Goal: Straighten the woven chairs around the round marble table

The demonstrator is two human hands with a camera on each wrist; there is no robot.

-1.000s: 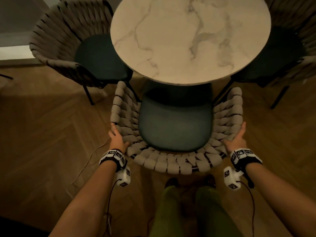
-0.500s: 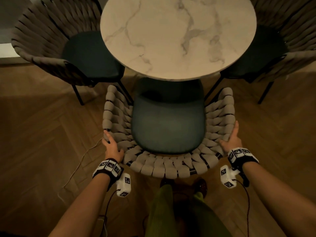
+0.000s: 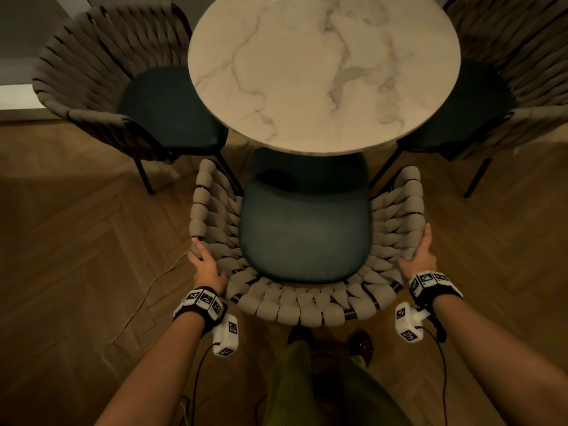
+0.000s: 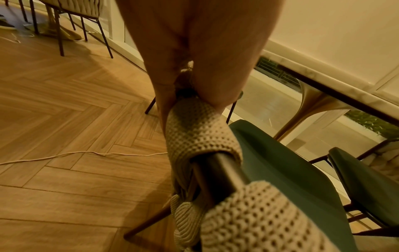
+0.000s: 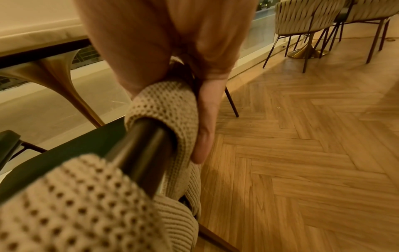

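Note:
The round marble table [image 3: 322, 72] stands ahead. The near woven chair [image 3: 304, 309] faces it, and the front of its green seat [image 3: 304, 229] is tucked under the tabletop. My left hand [image 3: 204, 262] grips the chair's left rim [image 4: 194, 133], palm over the top. My right hand [image 3: 421, 256] grips the right rim [image 5: 166, 110], with its fingers [image 5: 207, 119] down the outer side. A second woven chair [image 3: 101, 72] stands at the table's left and a third [image 3: 522, 72] at its right, both angled in.
Herringbone wood floor lies all around. A thin cable [image 3: 147, 290] runs over the floor by my left hand. The table's gold pedestal [image 4: 302, 109] stands beyond the seat. More chairs [image 5: 306, 18] stand far off by the window. My feet [image 3: 332, 339] are just behind the chair back.
Both hands keep their hold on the rim. The chair has shifted slightly right against the table, and the view has drifted with my head.

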